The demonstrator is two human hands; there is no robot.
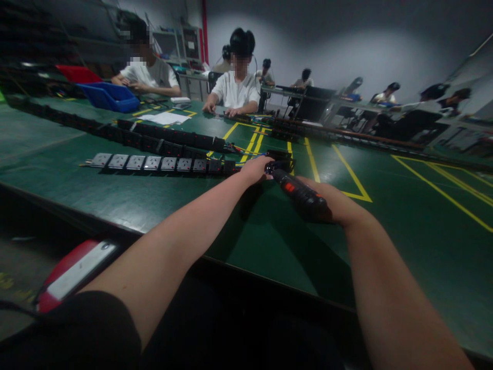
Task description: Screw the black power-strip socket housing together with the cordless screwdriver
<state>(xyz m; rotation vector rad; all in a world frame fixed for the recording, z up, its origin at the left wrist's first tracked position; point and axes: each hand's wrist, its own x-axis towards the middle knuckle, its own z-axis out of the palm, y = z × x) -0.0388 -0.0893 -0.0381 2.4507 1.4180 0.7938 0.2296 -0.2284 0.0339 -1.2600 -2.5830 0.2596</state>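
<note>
My right hand (333, 198) is wrapped around a black electric screwdriver (302, 195) with orange marks, its front end pointing away from me toward my left hand. At that end my left hand (256, 169) is closed, its fingertips largely hidden by the tool. What they grip cannot be made out. Just beyond is a black part (281, 155) with wires beside it. A power strip (154, 163) with a row of grey sockets lies to the left, its wired end reaching my left hand.
Several dark strips (165, 132) with loose wires lie farther back on the green table (231, 236), marked with yellow tape. A blue bin (110, 97), a red bin (79, 73) and white papers (164, 118) are at the back left. Co-workers (236, 90) sit across.
</note>
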